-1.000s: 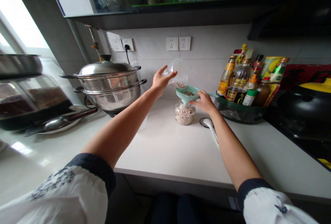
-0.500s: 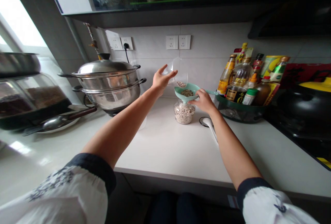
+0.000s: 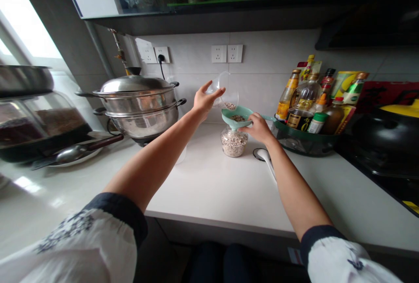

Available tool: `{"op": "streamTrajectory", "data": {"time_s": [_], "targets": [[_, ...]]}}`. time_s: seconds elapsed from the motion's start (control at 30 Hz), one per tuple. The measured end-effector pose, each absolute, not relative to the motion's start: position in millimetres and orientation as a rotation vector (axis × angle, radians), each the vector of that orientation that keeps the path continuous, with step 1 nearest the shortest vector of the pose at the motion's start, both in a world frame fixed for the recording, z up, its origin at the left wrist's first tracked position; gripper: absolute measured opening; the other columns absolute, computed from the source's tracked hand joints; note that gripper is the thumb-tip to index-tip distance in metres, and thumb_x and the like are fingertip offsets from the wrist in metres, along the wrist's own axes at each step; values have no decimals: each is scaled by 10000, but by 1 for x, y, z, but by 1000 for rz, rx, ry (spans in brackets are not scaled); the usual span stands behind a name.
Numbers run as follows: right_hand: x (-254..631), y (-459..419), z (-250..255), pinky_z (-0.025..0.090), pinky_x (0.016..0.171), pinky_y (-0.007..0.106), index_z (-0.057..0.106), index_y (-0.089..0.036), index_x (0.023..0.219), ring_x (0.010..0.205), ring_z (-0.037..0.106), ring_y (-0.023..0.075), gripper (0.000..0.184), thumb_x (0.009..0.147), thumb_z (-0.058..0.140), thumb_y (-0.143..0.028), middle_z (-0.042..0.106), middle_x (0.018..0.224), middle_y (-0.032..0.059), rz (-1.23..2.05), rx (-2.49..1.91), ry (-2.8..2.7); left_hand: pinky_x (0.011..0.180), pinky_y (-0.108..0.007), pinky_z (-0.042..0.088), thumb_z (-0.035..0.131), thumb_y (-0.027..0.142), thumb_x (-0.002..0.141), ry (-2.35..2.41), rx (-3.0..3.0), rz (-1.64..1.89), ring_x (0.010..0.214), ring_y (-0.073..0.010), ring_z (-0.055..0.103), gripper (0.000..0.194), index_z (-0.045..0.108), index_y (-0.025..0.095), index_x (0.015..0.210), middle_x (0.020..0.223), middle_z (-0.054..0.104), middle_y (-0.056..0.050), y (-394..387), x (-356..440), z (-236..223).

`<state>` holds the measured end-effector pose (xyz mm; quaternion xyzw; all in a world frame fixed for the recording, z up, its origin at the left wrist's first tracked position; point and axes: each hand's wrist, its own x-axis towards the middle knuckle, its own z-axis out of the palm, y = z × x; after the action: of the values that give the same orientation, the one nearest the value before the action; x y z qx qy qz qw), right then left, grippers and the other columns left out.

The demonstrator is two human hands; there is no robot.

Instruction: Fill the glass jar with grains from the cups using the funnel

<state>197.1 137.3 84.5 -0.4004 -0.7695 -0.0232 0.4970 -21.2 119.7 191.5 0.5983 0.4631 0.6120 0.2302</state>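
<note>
My left hand (image 3: 206, 99) grips a clear plastic bowl (image 3: 225, 83), tilted to the right over a green funnel (image 3: 229, 120). Oat-like flakes (image 3: 230, 105) lie at the bowl's lower rim, and more flakes show inside the funnel. The funnel sits in the mouth of a clear jar (image 3: 234, 144), which stands upright and looks largely filled with the same flakes. With thumb and fingers, my right hand (image 3: 258, 128) pinches the funnel's right side. A white spoon (image 3: 266, 159) rests to the right of the jar, its head over a dark-rimmed round lid (image 3: 258, 154).
A stainless steamer pot (image 3: 140, 106) stands at the left, with a ladle (image 3: 70, 154) on a plate before it. To the right, a dark green basket (image 3: 306, 142) holds several sauce bottles. A black pot (image 3: 393, 126) sits far right. Cabinets (image 3: 209, 17) hang above.
Fewer flakes show in the funnel now. Both hands, the tilted bowl and the jar keep nearly the same places; the whole view has shifted slightly.
</note>
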Motion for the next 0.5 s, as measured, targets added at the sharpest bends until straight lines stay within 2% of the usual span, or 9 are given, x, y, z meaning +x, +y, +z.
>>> {"op": "streamTrajectory", "data": {"time_s": [0.13,0.33,0.5], "targets": [[197,137,85,461,732,382,528,-202,703,762,534,223,386,628,723,-526,530,795,32,-63,-972,-1838,1030,-387,372,759,518,627,1284,1651,1680,1231,-270,505,795,506,245,1329,1340,541,-102,121,-22,191],[196,136,86,452,773,393,528,-197,712,805,536,234,326,641,743,-431,538,823,42,-55,-990,-1854,1021,-388,383,766,519,612,1281,1635,1689,1205,-267,527,805,513,241,1324,1311,566,-95,122,-21,191],[196,135,87,455,771,396,522,-193,699,803,538,234,336,625,759,-420,531,830,44,-55,-991,-1840,1016,-379,391,766,509,617,1264,1624,1706,1218,-271,514,807,508,229,1329,1307,571,-98,120,-20,193]]}}
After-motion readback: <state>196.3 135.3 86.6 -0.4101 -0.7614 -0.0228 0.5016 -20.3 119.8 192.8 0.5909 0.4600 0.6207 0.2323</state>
